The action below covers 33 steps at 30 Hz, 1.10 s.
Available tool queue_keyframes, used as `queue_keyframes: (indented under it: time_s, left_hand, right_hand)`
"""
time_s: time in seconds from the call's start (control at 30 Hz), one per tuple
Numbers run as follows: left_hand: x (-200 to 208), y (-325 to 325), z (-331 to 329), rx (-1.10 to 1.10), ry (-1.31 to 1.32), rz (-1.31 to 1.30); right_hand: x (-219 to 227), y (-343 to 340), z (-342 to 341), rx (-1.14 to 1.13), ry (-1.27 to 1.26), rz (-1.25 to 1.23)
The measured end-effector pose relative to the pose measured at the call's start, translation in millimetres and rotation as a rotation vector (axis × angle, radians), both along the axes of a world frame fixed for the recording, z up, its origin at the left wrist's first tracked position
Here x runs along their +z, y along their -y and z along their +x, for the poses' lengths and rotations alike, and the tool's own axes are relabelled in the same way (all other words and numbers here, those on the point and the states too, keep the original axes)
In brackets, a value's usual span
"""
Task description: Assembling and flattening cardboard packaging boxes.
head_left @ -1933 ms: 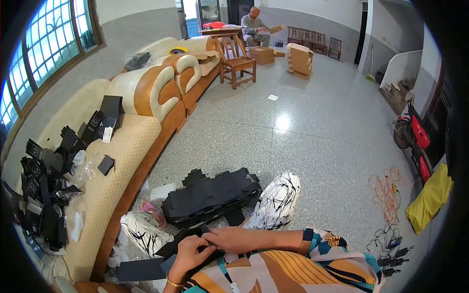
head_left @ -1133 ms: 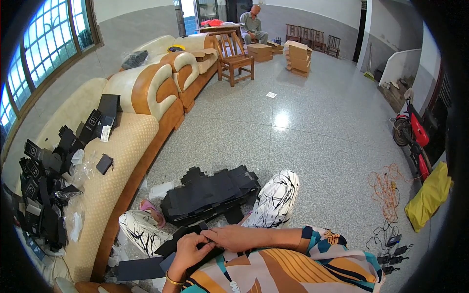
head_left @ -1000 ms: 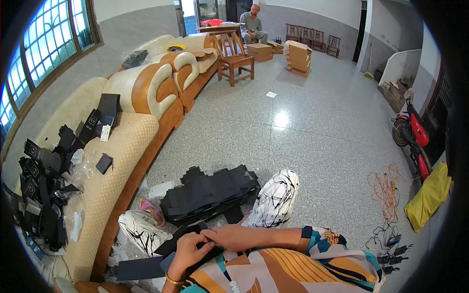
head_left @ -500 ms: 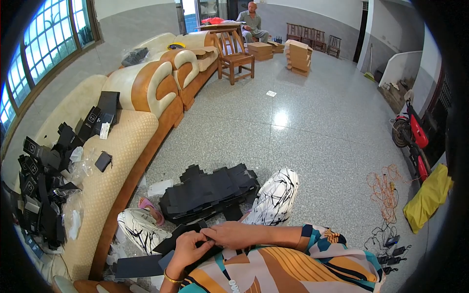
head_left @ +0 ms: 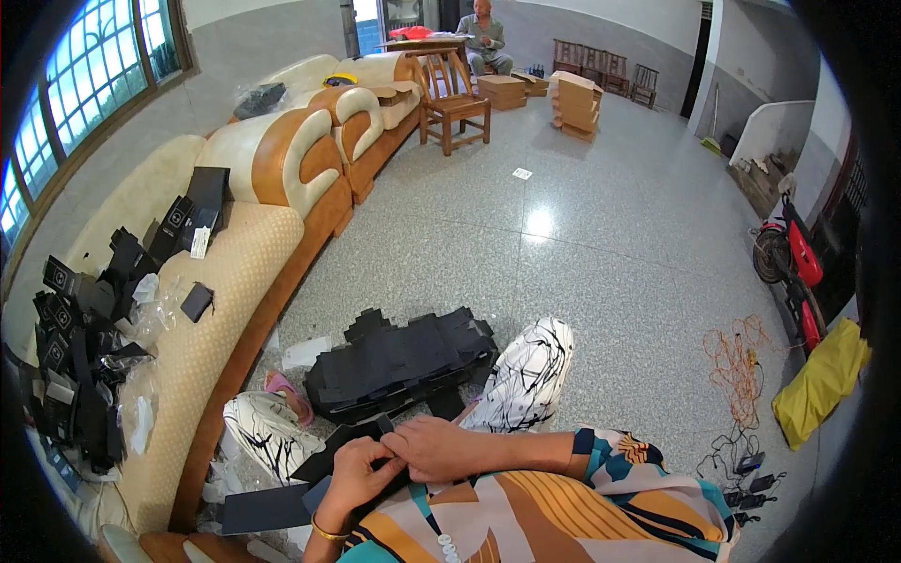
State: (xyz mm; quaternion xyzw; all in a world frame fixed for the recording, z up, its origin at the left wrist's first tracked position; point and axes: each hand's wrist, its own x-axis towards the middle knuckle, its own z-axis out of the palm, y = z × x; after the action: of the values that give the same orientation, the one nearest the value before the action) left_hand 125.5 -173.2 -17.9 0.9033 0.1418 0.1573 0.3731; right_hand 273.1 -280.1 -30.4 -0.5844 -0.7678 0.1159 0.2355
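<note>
Low in front of my body, a black folded cardboard piece [head_left: 349, 437] lies across my lap, with a long dark flap [head_left: 263, 509] reaching out to the left. My left hand [head_left: 360, 477] is closed on it, thumb and forefinger pinched together. Against those fingertips presses my right hand [head_left: 434, 448], its fingers curled on the same cardboard. The pinched spot is hidden under the fingers. Between my legs stands a stack of flattened black cardboard [head_left: 404, 361] on the floor.
On the sofa [head_left: 253, 244] to the left lie several black boxes [head_left: 89, 300], plastic wrap and a small black pouch [head_left: 197, 301]. Far off are a wooden chair [head_left: 452, 103], cartons [head_left: 574, 105] and a seated person [head_left: 483, 42]. Orange cable [head_left: 737, 361] and a yellow bag [head_left: 826, 380] lie right.
My hands stay together on the black cardboard and have hardly shifted. The view has tilted slightly. The far person's hands have come up in front of the chest.
</note>
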Motion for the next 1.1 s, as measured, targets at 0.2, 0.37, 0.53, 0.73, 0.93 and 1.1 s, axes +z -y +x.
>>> queue_keyframes:
  time_s: [0.2,0.37,0.53,0.73,0.93,1.1]
  left_hand:
    - [18,-13,-12,-0.040,0.122,-0.259]
    - [28,-20,-1,-0.068,0.158,-0.271]
    - [17,-18,-3,-0.038,0.171,-0.259]
    - [14,-22,-8,-0.025,0.171,-0.272]
    - [10,-21,-22,-0.005,0.190,-0.430]
    - [2,-20,-25,-0.051,0.161,-0.401]
  right_hand:
    - [42,-10,17,0.113,-0.157,0.061]
    - [61,-16,20,0.107,-0.096,-0.001]
    - [58,-16,6,0.044,-0.159,0.032]
    - [47,-25,1,0.033,-0.225,0.015]
    - [60,-32,13,0.106,-0.279,-0.157]
    - [56,-33,11,0.138,-0.317,-0.240]
